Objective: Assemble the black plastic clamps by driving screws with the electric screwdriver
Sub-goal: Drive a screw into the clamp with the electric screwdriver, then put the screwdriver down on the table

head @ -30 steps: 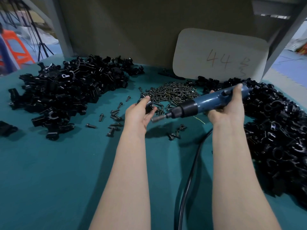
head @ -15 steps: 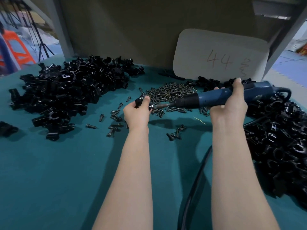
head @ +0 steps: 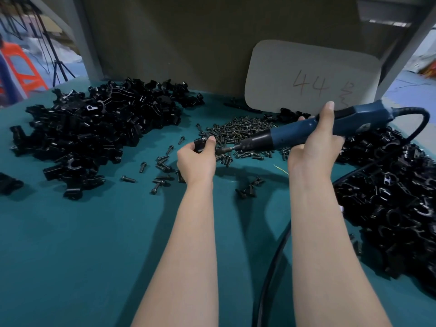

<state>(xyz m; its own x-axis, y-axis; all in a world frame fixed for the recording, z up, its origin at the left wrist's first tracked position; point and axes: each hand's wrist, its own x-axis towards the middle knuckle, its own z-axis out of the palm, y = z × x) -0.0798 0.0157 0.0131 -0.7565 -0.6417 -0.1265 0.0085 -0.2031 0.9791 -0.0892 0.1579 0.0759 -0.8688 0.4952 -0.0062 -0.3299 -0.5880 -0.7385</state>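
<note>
Holding screwdriver (head: 291,135) against clamp (head: 200,144)

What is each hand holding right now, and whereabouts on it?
The left hand grips a black plastic clamp around its body; the right hand grips the electric screwdriver mid-barrel.

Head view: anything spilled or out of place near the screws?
Stray screws lie scattered on the green cloth left of the screw pile, and a thin yellow scrap lies below the screwdriver. Nothing looks damaged.
</note>
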